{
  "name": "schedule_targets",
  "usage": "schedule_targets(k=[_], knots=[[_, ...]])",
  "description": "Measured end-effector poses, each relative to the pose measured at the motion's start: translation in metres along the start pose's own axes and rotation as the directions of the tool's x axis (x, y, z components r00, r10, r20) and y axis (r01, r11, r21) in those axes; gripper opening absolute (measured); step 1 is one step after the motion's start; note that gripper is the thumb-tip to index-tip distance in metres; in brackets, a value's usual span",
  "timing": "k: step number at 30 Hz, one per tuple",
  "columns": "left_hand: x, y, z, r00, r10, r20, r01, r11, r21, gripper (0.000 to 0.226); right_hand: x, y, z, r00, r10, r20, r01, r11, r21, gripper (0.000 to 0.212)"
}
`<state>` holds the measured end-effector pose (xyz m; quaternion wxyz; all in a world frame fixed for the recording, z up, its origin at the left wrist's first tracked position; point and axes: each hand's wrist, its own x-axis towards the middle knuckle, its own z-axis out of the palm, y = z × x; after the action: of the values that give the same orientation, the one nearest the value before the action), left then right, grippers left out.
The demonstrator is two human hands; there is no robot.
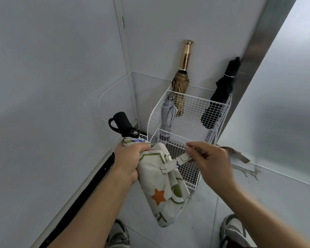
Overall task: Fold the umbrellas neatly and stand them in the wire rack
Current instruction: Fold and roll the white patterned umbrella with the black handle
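Note:
My left hand (130, 159) grips a cream patterned umbrella (166, 191) near its black handle (122, 121), the canopy bunched and hanging down toward me. My right hand (210, 161) pinches the umbrella's closure strap (183, 158) and holds it stretched out to the right. Just behind both hands stands the white wire rack (191, 111). In its back compartment stand a gold umbrella (182, 79), a grey umbrella (168, 113) and a black umbrella (220, 93), all folded.
The rack sits in a corner between pale walls, beside a metal door frame (268, 42) on the right. The rack's front compartment (184, 163) lies directly under the strap. My two shoes (234, 231) show on the grey floor below.

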<state>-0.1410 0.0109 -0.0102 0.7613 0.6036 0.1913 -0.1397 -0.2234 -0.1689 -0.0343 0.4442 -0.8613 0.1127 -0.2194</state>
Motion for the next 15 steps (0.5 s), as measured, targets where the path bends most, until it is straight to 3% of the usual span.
schedule_targets(k=[3, 6, 8, 11, 13, 15], knots=[[-0.011, 0.006, 0.005, 0.971, -0.109, 0.215, 0.132, 0.986, -0.097, 0.013, 0.000, -0.001, 0.005, 0.994, 0.107, 0.004, -0.107, 0.990, 0.086, 0.015], [-0.026, 0.011, 0.012, 0.905, -0.088, 0.417, 0.215, 0.939, -0.267, 0.016, -0.008, -0.006, 0.023, 0.932, 0.289, 0.220, -0.329, 0.928, 0.174, 0.020], [-0.030, 0.013, 0.013, 0.878, -0.043, 0.477, 0.223, 0.918, -0.328, 0.018, -0.012, -0.015, 0.029, 0.798, 0.402, 0.449, -0.539, 0.809, 0.234, 0.029], [-0.025, 0.013, 0.008, 0.851, 0.004, 0.525, 0.228, 0.898, -0.376, 0.013, -0.016, -0.015, 0.030, 0.519, 0.503, 0.692, -0.822, 0.514, 0.243, 0.043], [-0.023, 0.010, 0.005, 0.826, 0.030, 0.563, 0.236, 0.889, -0.393, 0.014, -0.019, -0.013, 0.030, 0.461, 0.479, 0.747, -0.866, 0.426, 0.260, 0.029], [-0.021, 0.010, 0.003, 0.766, 0.076, 0.639, 0.233, 0.893, -0.386, 0.030, -0.025, -0.015, 0.032, 0.405, 0.441, 0.801, -0.902, 0.336, 0.271, 0.022]])
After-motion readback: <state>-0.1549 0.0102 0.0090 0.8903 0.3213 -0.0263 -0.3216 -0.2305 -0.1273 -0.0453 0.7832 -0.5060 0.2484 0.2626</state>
